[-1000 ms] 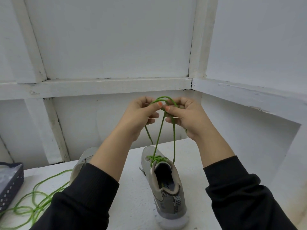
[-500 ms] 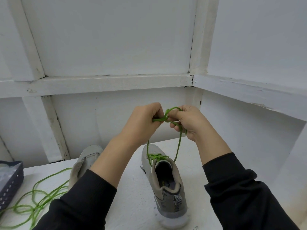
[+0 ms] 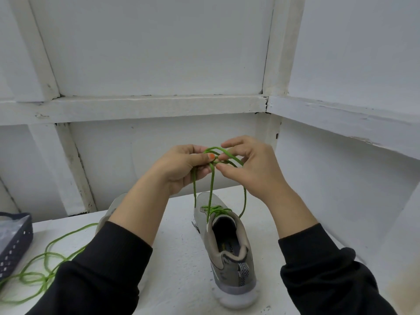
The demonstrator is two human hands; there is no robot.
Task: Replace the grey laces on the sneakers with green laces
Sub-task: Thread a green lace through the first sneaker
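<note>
The green lace (image 3: 211, 189) is threaded through the upper eyelets of the grey sneaker (image 3: 211, 244) and rises in three strands to the hands, which are held above the shoe's toe end; two strands run nearly straight up, and the third hangs in a long loop to the right of the shoe's collar. The sneaker stands upright on its white sole, heel nearest the camera, toe pointing to the back wall. The left hand (image 3: 184, 164) has its fingers curled and its thumb pressed over the lace, gripping it where the strands gather; the right hand (image 3: 252, 167) pinches the lace between thumb and forefinger just beside the left thumb, its other fingers raised and spread; the two hands touch or nearly touch at that point. A loop of lace arches between them; whether a knot is formed there cannot be told. Both forearms wear black sleeves. A second grey sneaker (image 3: 113, 208) lies behind the left forearm, mostly hidden. A loose green lace (image 3: 36, 274) sprawls in coils over the left of the white table (image 3: 181, 280); a dark perforated basket (image 3: 18, 237) sits at the left edge, holding something pale, possibly plastic wrapping.
</note>
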